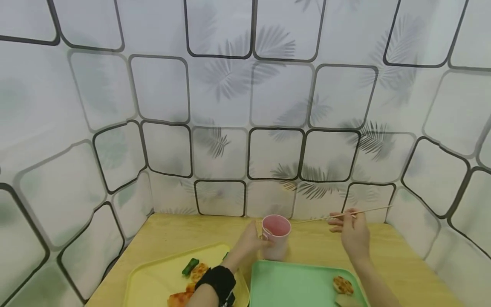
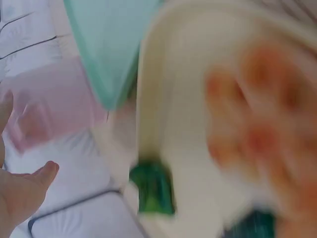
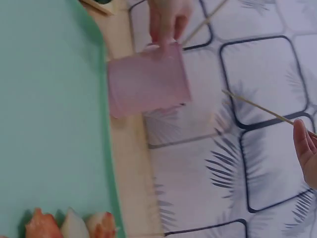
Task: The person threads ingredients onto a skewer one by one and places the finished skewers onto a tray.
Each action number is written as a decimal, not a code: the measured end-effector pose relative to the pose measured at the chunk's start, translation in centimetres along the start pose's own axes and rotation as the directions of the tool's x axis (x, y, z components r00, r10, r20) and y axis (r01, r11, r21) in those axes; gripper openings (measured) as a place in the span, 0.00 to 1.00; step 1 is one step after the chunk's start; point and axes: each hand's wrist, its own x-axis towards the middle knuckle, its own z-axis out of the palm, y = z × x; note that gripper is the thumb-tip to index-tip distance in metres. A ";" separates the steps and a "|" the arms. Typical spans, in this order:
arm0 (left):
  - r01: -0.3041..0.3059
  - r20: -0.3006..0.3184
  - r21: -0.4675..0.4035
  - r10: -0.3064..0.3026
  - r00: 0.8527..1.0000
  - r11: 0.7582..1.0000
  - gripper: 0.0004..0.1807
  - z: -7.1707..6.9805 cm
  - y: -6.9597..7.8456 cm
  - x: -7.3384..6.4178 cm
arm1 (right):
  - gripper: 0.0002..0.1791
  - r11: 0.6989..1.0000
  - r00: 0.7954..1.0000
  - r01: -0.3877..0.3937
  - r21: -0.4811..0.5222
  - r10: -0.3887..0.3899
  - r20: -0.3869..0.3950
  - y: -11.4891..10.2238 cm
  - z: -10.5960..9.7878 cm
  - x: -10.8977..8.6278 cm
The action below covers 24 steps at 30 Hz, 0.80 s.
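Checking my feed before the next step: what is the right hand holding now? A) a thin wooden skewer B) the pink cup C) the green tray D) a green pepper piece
A: the right hand pinches a thin wooden skewer, while the left hand touches the pink cup.

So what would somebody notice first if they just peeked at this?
Probably the pink cup in the middle of the yellow table, with the left hand touching its side. Next, the thin wooden stick pinched in the right hand just to the cup's right. In front sit a yellow tray with food pieces and a green tray.
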 end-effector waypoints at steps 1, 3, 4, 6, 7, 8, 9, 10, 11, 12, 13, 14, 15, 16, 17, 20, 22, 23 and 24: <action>0.010 0.015 0.031 -0.010 1.000 0.999 0.48 -1.0 0.3 -0.2 | 0.09 1.000 1.000 0.004 0.019 -0.004 -0.018 -0.4 -0.9 0.0; 0.011 0.049 0.081 -0.015 0.999 0.997 0.52 -3.2 0.9 -0.8 | 0.10 0.999 0.999 0.037 0.012 -0.037 -0.033 -1.0 -2.6 -0.1; 0.011 0.062 0.099 -0.017 0.998 0.995 0.51 -4.3 1.1 -1.1 | 0.10 0.998 0.998 0.056 0.003 -0.056 -0.031 -1.2 -3.4 -0.2; 0.018 0.094 0.116 -0.029 0.995 0.993 0.48 -6.6 1.5 -2.0 | 0.12 0.995 0.996 0.090 -0.043 -0.091 -0.023 -1.5 -4.7 -0.5; 0.014 0.112 0.129 -0.029 0.993 0.992 0.45 -7.7 1.6 -2.6 | 0.12 0.991 0.993 0.113 -0.073 -0.114 -0.017 -1.5 -5.2 -0.8; 0.008 0.131 0.146 -0.027 0.991 0.989 0.43 -8.8 1.7 -3.2 | 0.13 0.985 0.992 0.125 -0.115 -0.126 0.000 -1.6 -5.5 -1.2; -0.007 0.154 0.170 -0.020 0.988 0.985 0.40 -9.7 1.7 -3.9 | 0.13 0.982 0.992 0.127 -0.136 -0.125 0.024 -1.6 -5.8 -1.7; -0.016 0.180 0.199 -0.021 0.984 0.980 0.37 -10.5 1.8 -4.7 | 0.14 0.977 0.991 0.132 -0.169 -0.124 0.059 -1.6 -5.9 -2.2; -0.032 0.212 0.231 -0.018 0.977 0.972 0.34 -11.2 1.8 -5.5 | 0.14 0.971 0.988 0.137 -0.196 -0.120 0.094 -1.6 -6.0 -2.7; -0.045 0.252 0.253 -0.021 0.968 0.966 0.30 -11.8 1.9 -6.2 | 0.14 0.965 0.984 0.143 -0.219 -0.116 0.133 -1.5 -5.9 -3.3; -0.064 0.292 0.276 -0.020 0.956 0.959 0.28 -12.2 1.9 -6.9 | 0.15 0.961 0.980 0.142 -0.239 -0.102 0.174 -1.5 -5.8 -4.0; -0.081 0.332 0.298 -0.023 0.943 0.951 0.26 -12.4 1.9 -7.6 | 0.15 0.957 0.974 0.136 -0.256 -0.082 0.212 -1.4 -5.6 -4.6; -0.096 0.373 0.315 -0.030 0.927 0.944 0.24 -12.4 1.8 -8.3 | 0.16 0.955 0.967 0.127 -0.270 -0.059 0.247 -1.3 -5.3 -5.3; -0.113 0.409 0.335 -0.037 0.912 0.935 0.23 -12.3 1.7 -8.9 | 0.16 0.951 0.960 0.109 -0.288 -0.027 0.277 -1.2 -4.9 -5.9; -0.133 0.444 0.359 -0.043 0.895 0.924 0.22 -12.0 1.6 -9.4 | 0.16 0.949 0.953 0.088 -0.304 0.008 0.303 -1.1 -4.5 -6.4; -0.211 0.513 0.443 -0.053 0.857 0.871 0.20 -10.6 1.0 -10.9 | 0.14 0.939 0.912 0.011 -0.343 0.132 0.389 -0.5 -3.2 -7.9; -0.267 0.537 0.484 -0.042 0.843 0.833 0.19 -9.6 0.6 -11.7 | 0.15 0.932 0.862 -0.002 -0.364 0.186 0.472 -0.1 -2.6 -8.8; -0.293 0.543 0.498 -0.031 0.839 0.816 0.19 -9.1 0.3 -12.0 | 0.15 0.933 0.837 0.004 -0.360 0.194 0.512 0.2 -2.3 -9.2; -0.320 0.545 0.510 -0.012 0.839 0.798 0.18 -8.7 0.0 -12.2 | 0.15 0.934 0.815 0.017 -0.358 0.195 0.546 0.5 -2.1 -9.6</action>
